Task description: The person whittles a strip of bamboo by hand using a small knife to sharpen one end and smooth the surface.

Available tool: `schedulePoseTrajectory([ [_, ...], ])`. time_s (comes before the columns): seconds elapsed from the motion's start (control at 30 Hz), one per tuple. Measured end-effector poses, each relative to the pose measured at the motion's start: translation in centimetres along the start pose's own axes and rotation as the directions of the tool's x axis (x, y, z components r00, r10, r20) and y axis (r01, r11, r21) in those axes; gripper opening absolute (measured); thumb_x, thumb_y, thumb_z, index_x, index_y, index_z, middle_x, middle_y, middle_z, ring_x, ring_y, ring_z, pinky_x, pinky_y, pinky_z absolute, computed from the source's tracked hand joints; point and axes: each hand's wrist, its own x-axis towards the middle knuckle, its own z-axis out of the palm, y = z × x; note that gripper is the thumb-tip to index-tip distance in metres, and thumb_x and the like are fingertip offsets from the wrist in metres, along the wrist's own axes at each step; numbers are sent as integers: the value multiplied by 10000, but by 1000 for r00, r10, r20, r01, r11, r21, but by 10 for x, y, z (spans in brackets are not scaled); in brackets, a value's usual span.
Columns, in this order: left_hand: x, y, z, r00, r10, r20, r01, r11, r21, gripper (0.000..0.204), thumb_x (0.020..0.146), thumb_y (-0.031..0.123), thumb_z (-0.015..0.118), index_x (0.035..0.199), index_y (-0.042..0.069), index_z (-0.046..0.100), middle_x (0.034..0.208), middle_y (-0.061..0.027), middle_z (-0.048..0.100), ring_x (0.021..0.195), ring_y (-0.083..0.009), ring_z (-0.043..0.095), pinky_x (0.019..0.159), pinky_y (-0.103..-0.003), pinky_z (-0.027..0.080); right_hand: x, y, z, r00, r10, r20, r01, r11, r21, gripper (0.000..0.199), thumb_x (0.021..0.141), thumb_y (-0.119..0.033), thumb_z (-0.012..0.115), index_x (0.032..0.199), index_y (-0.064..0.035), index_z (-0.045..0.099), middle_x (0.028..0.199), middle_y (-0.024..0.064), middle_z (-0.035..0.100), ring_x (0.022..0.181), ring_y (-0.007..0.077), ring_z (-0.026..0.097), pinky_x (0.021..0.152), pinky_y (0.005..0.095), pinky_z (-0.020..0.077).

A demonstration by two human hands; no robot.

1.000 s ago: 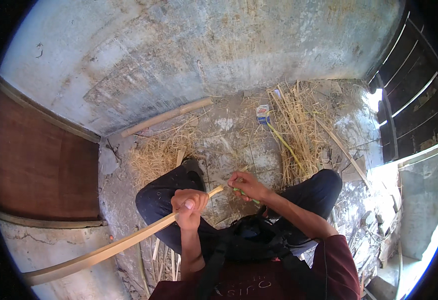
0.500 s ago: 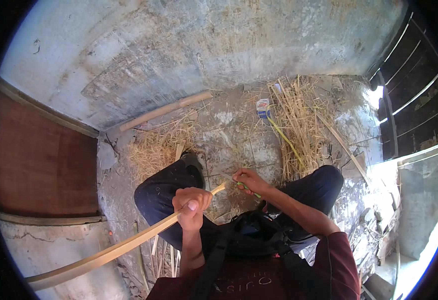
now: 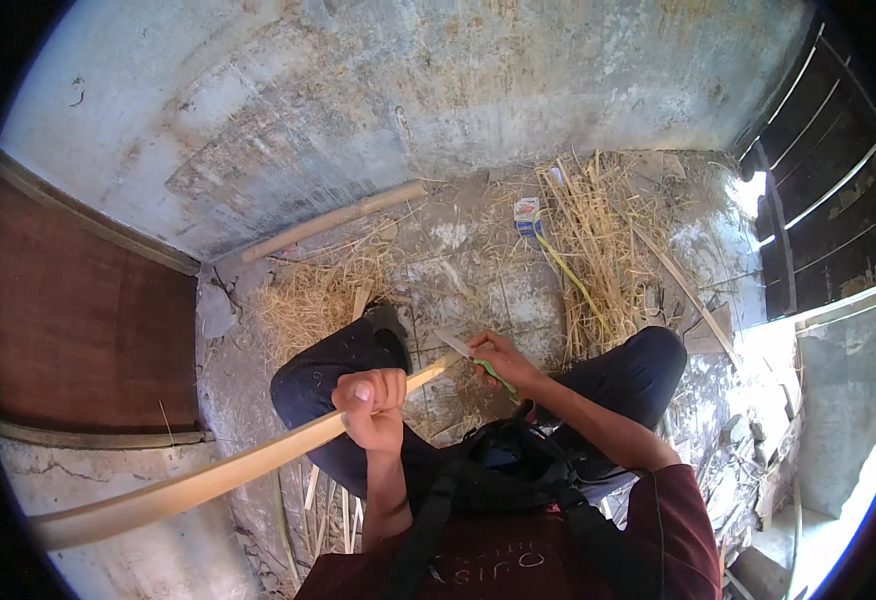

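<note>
My left hand [image 3: 372, 405] is closed round a long, pale strip of split bamboo [image 3: 248, 465], which runs from the lower left up to a tip in front of me. In my right hand [image 3: 499, 359] is a knife [image 3: 455, 343] with a green handle, its blade pointing up and left. The blade lies right by the strip's tip; whether it touches the wood I cannot tell. Both hands are between my bent knees, low over the floor.
A heap of thin shavings [image 3: 323, 300] lies beyond my left knee. Beyond the right knee is a bundle of thin strips [image 3: 588, 260], with a small blue-and-white box [image 3: 528, 216] beside it. A round pole [image 3: 333, 222] rests along the wall [image 3: 438, 90].
My left hand has shifted slightly left and up, and the strip's far-left end has risen. The knife has turned, showing more of its blade, and is now closer to the strip's tip.
</note>
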Motion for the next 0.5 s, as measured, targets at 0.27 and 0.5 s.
schedulePoseTrajectory([
  [0.27, 3, -7, -9, 972, 66, -227, -60, 998, 36, 467, 1072, 227, 503, 662, 135, 299, 597, 31, 257, 505, -98, 228, 482, -304, 206, 16, 29, -14, 947, -308, -88, 275, 923, -269, 406, 992, -71, 631, 1384, -102, 528, 930, 82, 659, 688, 157, 626, 604, 324, 504],
  [0.5, 13, -6, -9, 931, 86, -354, -47, 992, 119, 481, 1099, 305, 466, 684, 169, 264, 586, 30, 231, 507, -97, 189, 479, -305, 199, -5, 22, 5, 844, -507, 175, 486, 586, -649, 439, 1006, -93, 628, 1416, -102, 473, 1067, 206, 665, 1008, 407, 684, 871, 491, 528],
])
